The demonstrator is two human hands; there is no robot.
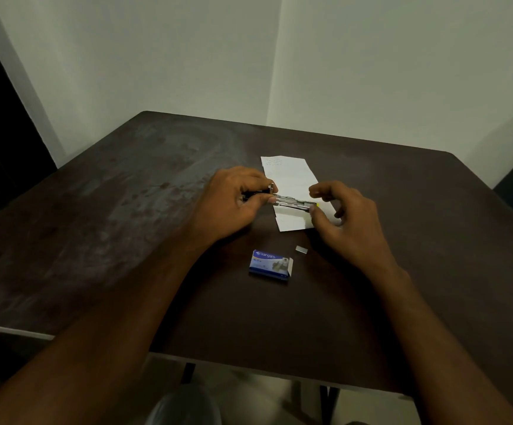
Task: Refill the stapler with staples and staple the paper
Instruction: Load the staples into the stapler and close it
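Note:
A small black and metal stapler (292, 201) is held just above the white paper (292, 176), which lies on the dark table (126, 210). My left hand (233, 204) grips the stapler's left end between thumb and fingers. At its right end, my right hand (344, 216) pinches the tip, with the other fingers curled. The metal staple channel shows between the two hands. A blue staple box (269, 265) with its end flap open lies nearer to me. A short strip of staples (301, 249) lies loose beside the box.
The table's front edge (249, 363) runs close to my body, with its legs visible below. Pale walls meet in a corner behind the table. A dark opening stands at the far left.

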